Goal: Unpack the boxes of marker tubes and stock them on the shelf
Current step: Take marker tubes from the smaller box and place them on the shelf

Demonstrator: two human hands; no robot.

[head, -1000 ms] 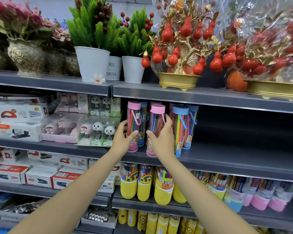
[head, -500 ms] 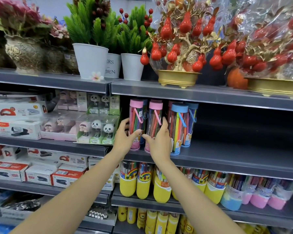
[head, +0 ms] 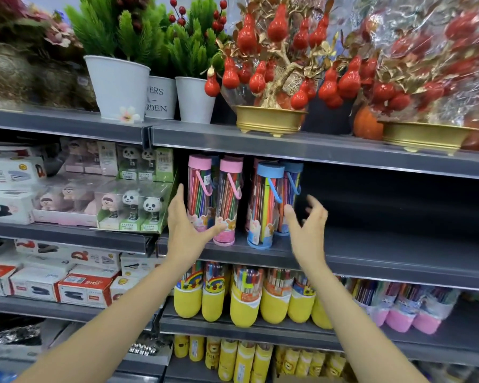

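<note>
— Where are our marker tubes [head: 228, 201]?
— Upright on the shelf [head: 371, 244], between our left hand [head: 187, 230] and right hand [head: 309, 230]; both spread, holding nothing.
— Their look?
— Clear, pink and blue lids.

Both hands [head: 187, 230] [head: 309, 230] off the pink-capped tubes [head: 228, 200], spread apart (fingers open)

From my feed, grey metal store shelving [head: 343, 158] fills the view in several tiers under bright, even light. I see white pots of artificial greenery [head: 118, 81] and gold-bowled trees of red gourds [head: 268, 121] wrapped in cellophane along the top tier, with boxed staplers [head: 86, 290] and panda-figure packs [head: 134, 208] stacked at left. A pale wall [head: 67, 2] shows behind the plants.
</note>
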